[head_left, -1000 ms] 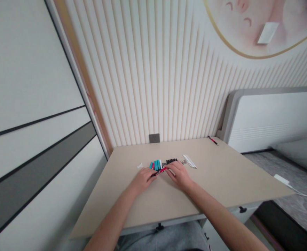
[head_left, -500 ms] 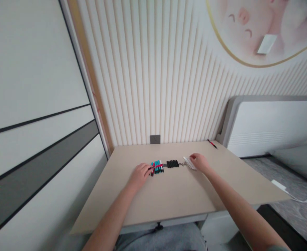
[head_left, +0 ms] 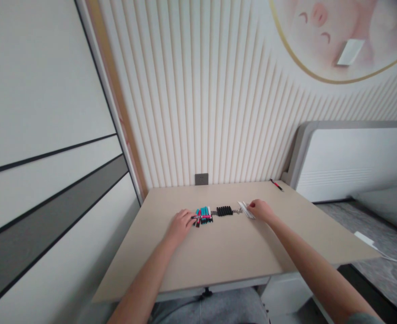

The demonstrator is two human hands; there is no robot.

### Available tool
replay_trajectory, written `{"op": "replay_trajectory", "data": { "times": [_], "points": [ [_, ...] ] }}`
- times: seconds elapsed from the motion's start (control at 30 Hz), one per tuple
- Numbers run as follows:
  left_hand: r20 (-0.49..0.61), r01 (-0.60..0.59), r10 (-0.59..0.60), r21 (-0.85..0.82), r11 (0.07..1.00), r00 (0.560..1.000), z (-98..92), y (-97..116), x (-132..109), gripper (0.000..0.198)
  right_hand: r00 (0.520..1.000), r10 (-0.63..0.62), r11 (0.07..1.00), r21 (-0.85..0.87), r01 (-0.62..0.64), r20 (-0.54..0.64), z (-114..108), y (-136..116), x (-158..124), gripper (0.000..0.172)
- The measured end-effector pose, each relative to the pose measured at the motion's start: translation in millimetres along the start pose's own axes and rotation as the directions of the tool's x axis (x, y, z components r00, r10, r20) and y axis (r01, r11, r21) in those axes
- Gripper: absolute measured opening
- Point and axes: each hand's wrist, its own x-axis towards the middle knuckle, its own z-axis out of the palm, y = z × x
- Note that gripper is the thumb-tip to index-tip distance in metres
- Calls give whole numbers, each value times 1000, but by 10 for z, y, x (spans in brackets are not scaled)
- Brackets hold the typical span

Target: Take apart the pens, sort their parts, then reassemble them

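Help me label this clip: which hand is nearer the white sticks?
Right. The right hand is at the white sticks, on their right side; the left hand is farther off, left of the black tubes.

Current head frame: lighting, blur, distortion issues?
Head view: soft, diffuse light, no strong glare on the desk; faint shadow beside the right forearm. Head view: wide-angle distortion, wall ribs fanning outward, top-right corner dark. Head view: small grey parts and the pen in the left hand look soft, fine detail unreadable.

The trousers and visible sleeve look greyish.
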Motion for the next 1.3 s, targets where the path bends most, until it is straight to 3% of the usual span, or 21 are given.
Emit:
{"op": "replay_trajectory", "data": {
  "times": [0.2,0.57,0.73,0.87,0.9,0.93,1.03,1.1,1.3],
  "points": [
    [11,-2,2,-5,1000,1000,6,0,-5,17,999,20,1000,-12,-20,31,4,-14,-1,17],
    [43,-12,12,-7,1000,999,-5,18,3,17,998,63,997,34,-63,-11,45,-78,-47,18],
    [31,3,-2,-24,1000,1000,-26,43,5,18,995,7,996,84,1,-98,-53,-123,-94,24],
    [26,13,-13,-37,999,1000,-28,47,9,19,977,-112,979,146,139,-179,-59,-367,-196,27],
    [21,16,-15,-39,999,1000,-25,43,10,19,966,-168,964,172,203,-198,-31,-459,-243,27],
    [17,16,-15,-42,999,1000,-22,38,11,20,920,-287,910,225,349,-266,8,-556,-296,28],
    [5,15,-15,-44,999,1000,-16,20,10,19,729,-545,711,232,664,-414,166,-816,-473,26],
    [2,15,-15,-38,999,1000,-15,10,8,19,651,-627,630,214,747,-428,268,-923,-575,25],
    [-16,4,-4,-48,999,1000,-8,-17,9,19,599,-720,594,135,793,-352,379,-901,-701,22]
  ]
}}
